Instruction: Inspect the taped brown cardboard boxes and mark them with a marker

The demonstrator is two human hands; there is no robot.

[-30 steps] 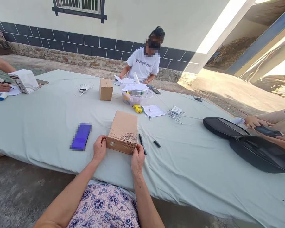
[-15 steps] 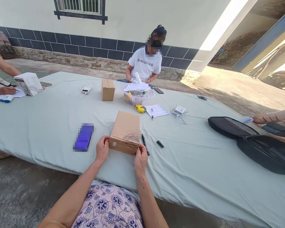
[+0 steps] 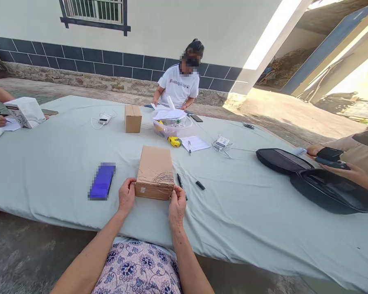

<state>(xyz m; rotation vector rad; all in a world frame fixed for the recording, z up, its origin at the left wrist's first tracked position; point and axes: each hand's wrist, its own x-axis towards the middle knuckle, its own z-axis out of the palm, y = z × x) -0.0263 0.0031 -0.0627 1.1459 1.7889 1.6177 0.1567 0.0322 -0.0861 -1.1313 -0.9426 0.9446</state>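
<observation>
A brown cardboard box (image 3: 155, 167) with dark scribbled lines near its front right corner rests on the cloth-covered table in front of me. My left hand (image 3: 127, 196) is closed on its front left edge. At the front right corner, the fingers of my right hand (image 3: 178, 202) pinch the box. An uncapped black marker (image 3: 182, 186) lies just past my right hand, and its black cap (image 3: 200, 185) is a little further right. To the left of my left hand lies a blurred-out blue flat object (image 3: 102, 181).
Further back stand a smaller cardboard box (image 3: 133, 119) and a plastic basket (image 3: 171, 129) with papers on it. A yellow tape measure (image 3: 174, 141), paper (image 3: 196, 143) and an open black case (image 3: 331, 192) also lie there. People sit across and at both sides.
The view has swung slightly right, so things appear further left. Both hands keep hold of the box, which looks turned a little. More of the person at the right shows.
</observation>
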